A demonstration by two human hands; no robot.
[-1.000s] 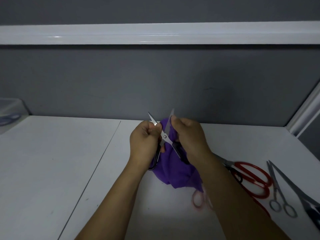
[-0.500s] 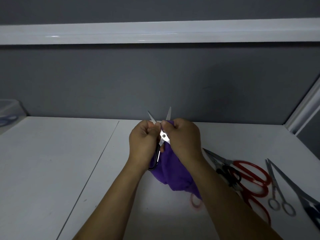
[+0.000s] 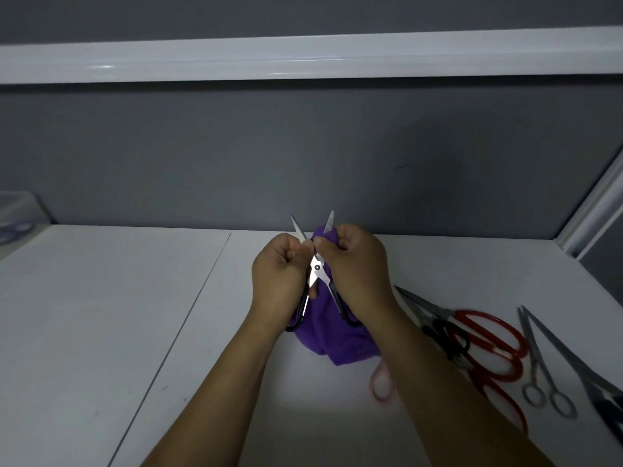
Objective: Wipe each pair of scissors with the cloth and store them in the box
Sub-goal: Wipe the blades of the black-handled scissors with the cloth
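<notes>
Curled fingers of the left hand (image 3: 279, 274) grip the black-handled steel scissors (image 3: 317, 267), blades apart. The right hand (image 3: 357, 267) pinches the purple fleecy cloth (image 3: 337, 342) against one blade. Right of the cloth lie red-handled scissors (image 3: 475, 312); far left of it stands the clear plastic box (image 3: 20, 210).

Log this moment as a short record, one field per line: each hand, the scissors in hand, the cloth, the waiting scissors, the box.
left hand: grips black-handled scissors
right hand: pinches purple cloth over one blade
blades: open, tips up
waiting: red-handled scissors, small silver scissors, others, on table at right
box: far left, clear
</notes>
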